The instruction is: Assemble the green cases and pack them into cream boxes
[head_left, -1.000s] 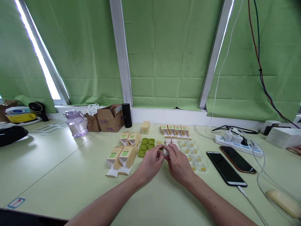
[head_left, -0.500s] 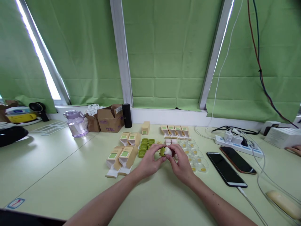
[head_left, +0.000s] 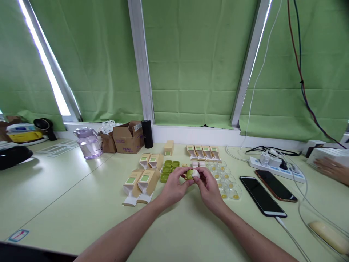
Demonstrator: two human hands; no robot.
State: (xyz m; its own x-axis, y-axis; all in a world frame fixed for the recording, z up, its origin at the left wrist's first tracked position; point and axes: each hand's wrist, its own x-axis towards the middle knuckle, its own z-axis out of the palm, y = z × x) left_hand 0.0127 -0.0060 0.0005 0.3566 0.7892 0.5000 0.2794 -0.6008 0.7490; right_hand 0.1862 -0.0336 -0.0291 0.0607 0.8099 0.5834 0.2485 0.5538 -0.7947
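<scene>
My left hand [head_left: 176,185] and my right hand [head_left: 209,186] meet above the table, thumbs and fingers pinching a small green and white rounded piece [head_left: 193,174]. The left fingers are on its green side, the right ones on its white side. Its exact kind is unclear. Just left of my left hand sit several green square cups [head_left: 167,169]. Small white pieces [head_left: 198,164] lie behind the hands, partly hidden, beside some tiny gold parts [head_left: 184,165]. Right of my right hand stand several clear plastic cups [head_left: 230,177] with yellow spots in them.
Opened tan cartons [head_left: 148,181] stand at left; more cartons [head_left: 203,153] and one upright box [head_left: 168,148] are behind. Two phones [head_left: 263,196] and a power strip [head_left: 276,170] with cables lie right. Another person's hand [head_left: 332,168] touches a white box [head_left: 323,156] at far right.
The green and white piece has turned slightly between my fingers, showing more of its green side. At far right, the other person's hand has come further into view over the white box.
</scene>
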